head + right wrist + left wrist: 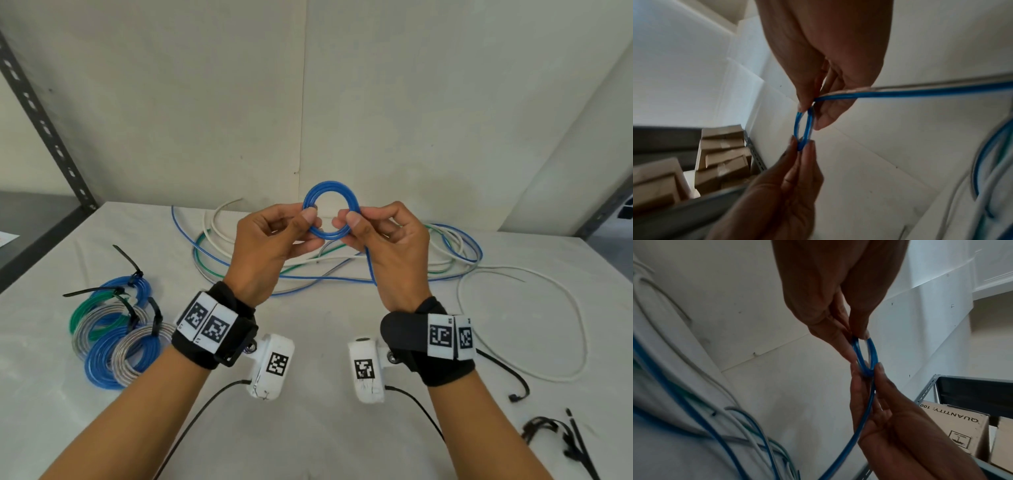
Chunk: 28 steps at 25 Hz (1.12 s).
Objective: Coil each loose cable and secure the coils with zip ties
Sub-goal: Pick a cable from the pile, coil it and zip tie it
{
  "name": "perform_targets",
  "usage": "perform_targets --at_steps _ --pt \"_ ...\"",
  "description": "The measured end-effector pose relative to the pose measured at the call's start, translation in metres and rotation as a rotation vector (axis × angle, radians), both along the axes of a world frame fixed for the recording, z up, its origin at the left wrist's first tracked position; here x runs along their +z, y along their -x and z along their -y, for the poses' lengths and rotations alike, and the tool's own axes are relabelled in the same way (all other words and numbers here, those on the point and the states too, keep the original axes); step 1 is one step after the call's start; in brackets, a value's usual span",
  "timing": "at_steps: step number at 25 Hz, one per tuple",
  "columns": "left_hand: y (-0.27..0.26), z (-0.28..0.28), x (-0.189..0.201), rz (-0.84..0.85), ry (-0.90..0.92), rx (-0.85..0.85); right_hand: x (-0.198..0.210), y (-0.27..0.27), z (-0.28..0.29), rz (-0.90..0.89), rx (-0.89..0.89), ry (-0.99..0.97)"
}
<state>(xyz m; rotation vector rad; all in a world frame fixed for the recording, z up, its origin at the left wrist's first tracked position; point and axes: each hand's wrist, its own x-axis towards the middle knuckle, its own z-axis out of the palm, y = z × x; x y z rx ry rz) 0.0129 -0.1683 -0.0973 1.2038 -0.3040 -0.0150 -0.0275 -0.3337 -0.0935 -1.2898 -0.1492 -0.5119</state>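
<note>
Blue plastic-sheathed cable coil (331, 213): our left hand (274, 246) pinches nine o'clock, right hand (387, 246) three; loosen either and its springy turns unwind.

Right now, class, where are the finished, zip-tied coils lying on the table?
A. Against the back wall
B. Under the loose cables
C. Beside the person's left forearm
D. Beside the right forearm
C: the zip-tied coils lie on the table beside the left forearm.

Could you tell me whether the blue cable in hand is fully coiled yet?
Not yet: the coil has few loops, and its tail trails to the table.
</note>
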Motion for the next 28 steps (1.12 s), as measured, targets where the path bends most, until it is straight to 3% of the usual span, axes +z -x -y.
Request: perform_targets --at_steps 3,5,8,11,14,17,21,28 --pt "-0.004 -0.007 -0.001 -0.043 -0.141 -0.116 0.003 0.0 0.008 0.001 -0.007 0.046" --pt "-0.009 -0.018 0.002 0.013 -0.311 -0.153 0.004 -0.001 0.019 -0.004 -0.007 0.248" --pt "-0.01 -0.029 0.005 0.23 -0.661 -0.118 0.004 0.002 0.028 -0.077 0.085 0.622" --pt "-0.007 -0.027 0.005 0.317 -0.77 -0.179 0.005 0.004 0.028 -0.087 0.141 0.792" --pt "-0.006 -0.027 0.007 0.315 -0.732 -0.149 0.007 0.005 0.027 -0.058 0.106 0.79" --pt "-0.007 -0.032 0.012 0.241 -0.567 -0.116 0.01 0.005 0.033 0.015 -0.017 0.76" --pt "-0.009 -0.035 0.015 0.162 -0.265 -0.047 0.014 0.005 0.03 0.043 -0.112 0.501" --pt "0.0 -0.01 0.009 0.025 0.007 -0.02 0.009 0.006 0.006 0.014 -0.051 0.171"
